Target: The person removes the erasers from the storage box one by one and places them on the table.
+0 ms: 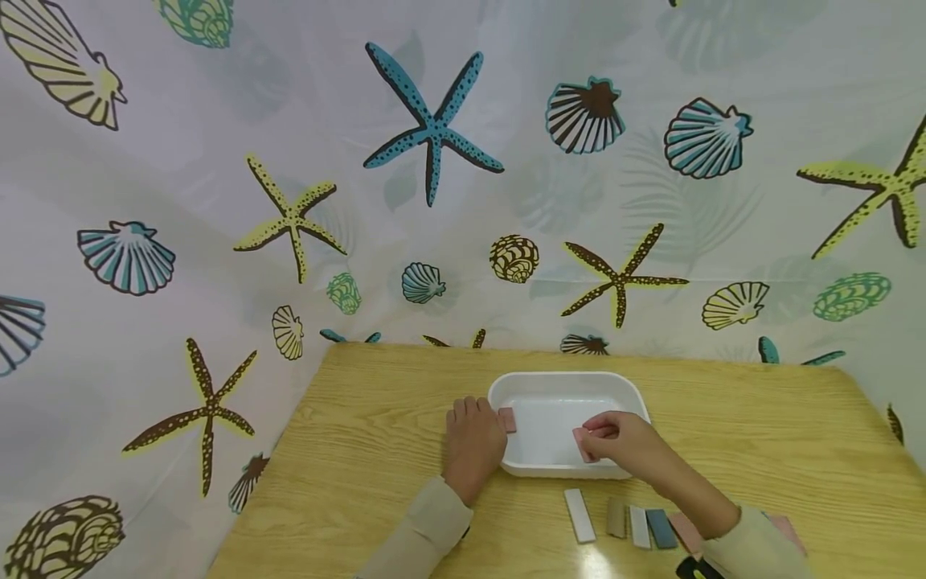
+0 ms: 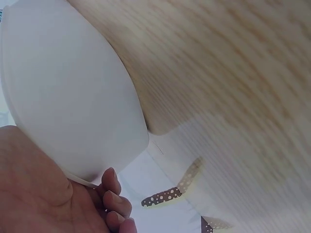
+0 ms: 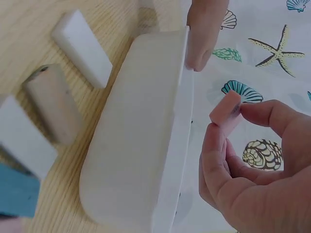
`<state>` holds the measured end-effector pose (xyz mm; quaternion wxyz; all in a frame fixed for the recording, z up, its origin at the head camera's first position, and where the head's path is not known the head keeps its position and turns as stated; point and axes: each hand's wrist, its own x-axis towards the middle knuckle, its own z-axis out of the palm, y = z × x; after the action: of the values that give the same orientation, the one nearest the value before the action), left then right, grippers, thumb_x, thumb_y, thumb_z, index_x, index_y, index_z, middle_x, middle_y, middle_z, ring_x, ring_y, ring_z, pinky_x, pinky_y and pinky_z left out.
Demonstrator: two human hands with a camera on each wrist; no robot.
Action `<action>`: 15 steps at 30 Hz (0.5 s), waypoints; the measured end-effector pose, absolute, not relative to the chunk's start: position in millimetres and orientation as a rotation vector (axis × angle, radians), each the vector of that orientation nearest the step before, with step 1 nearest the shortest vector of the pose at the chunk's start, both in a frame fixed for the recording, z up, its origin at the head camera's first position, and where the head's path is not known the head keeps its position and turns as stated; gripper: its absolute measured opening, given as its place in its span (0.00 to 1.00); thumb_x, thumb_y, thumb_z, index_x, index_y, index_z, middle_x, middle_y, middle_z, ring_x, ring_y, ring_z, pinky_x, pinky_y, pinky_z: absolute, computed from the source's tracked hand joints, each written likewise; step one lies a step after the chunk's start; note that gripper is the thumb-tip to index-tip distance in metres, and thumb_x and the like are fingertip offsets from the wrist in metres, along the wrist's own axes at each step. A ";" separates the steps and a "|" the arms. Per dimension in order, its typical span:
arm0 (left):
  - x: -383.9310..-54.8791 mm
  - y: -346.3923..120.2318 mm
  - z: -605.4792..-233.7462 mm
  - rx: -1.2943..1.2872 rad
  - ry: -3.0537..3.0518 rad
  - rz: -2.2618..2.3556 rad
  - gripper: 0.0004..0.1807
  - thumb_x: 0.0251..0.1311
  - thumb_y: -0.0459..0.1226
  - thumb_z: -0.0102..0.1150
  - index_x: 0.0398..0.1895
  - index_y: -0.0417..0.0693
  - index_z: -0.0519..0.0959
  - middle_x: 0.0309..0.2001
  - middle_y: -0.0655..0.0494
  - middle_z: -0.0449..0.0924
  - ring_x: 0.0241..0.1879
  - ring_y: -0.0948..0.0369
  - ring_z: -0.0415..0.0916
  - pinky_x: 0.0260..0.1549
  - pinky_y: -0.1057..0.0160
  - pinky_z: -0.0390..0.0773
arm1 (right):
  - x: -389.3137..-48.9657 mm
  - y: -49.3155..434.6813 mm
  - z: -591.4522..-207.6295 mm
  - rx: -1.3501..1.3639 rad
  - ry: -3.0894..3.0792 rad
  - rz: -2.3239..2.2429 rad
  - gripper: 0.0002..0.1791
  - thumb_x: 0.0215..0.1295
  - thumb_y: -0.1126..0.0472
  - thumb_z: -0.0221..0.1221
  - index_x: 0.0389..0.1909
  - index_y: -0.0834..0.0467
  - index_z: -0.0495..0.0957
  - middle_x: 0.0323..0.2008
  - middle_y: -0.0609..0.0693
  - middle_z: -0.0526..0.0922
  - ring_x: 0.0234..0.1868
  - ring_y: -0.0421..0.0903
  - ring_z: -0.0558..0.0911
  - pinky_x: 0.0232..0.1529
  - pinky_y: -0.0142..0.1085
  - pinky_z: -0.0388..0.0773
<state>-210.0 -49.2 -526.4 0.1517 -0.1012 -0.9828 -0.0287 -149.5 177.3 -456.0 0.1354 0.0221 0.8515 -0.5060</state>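
Observation:
A white plastic tub [image 1: 564, 470] sits on the wooden table. My left hand [image 1: 475, 441] holds its left rim, with fingers curled at the edge, as the left wrist view [image 2: 53, 189] also shows. Beside that hand, a pink block [image 1: 509, 420] shows inside the tub near the left wall. My right hand [image 1: 628, 441] is over the tub's right part and pinches another small pink block [image 1: 585, 445] between thumb and fingers. In the right wrist view this pinched block [image 3: 226, 110] appears raised beyond the tub's rim.
In front of the tub lie a long white block [image 1: 579, 515], a brown block [image 1: 616, 517], a shorter white block [image 1: 640, 527] and a blue block [image 1: 661, 528]. More pink pieces [image 1: 684, 532] lie partly under the right forearm. A shell-patterned curtain [image 1: 463, 265] hangs behind the table [image 1: 391, 386].

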 end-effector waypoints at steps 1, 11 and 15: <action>-209.6 -49.2 -526.6 -0.291 -2.817 -0.090 0.16 0.64 0.43 0.46 0.28 0.39 0.71 0.26 0.50 0.65 0.30 0.54 0.61 0.30 0.58 0.63 | -145.2 181.0 -454.8 0.073 2.454 -1.471 0.28 0.58 0.45 0.60 0.48 0.64 0.74 0.35 0.50 0.80 0.36 0.44 0.79 0.43 0.43 0.73; -210.7 -49.8 -530.6 -0.289 -2.838 -0.115 0.16 0.65 0.44 0.45 0.28 0.39 0.71 0.27 0.49 0.65 0.30 0.54 0.61 0.31 0.58 0.63 | -102.4 224.6 -454.9 0.146 2.384 -1.459 0.30 0.62 0.47 0.58 0.53 0.68 0.70 0.39 0.52 0.79 0.40 0.45 0.78 0.42 0.42 0.75; -211.5 -49.5 -530.2 -0.303 -2.836 -0.108 0.16 0.65 0.43 0.45 0.29 0.38 0.71 0.27 0.49 0.65 0.30 0.54 0.61 0.31 0.58 0.63 | -87.6 242.7 -455.6 0.214 2.380 -1.397 0.32 0.62 0.45 0.56 0.55 0.68 0.69 0.40 0.51 0.80 0.40 0.45 0.79 0.43 0.43 0.75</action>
<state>-211.5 -49.5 -530.2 0.1430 -0.1049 -0.9834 -0.0376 -87.6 242.7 -455.6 0.1857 0.0759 0.8448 -0.4960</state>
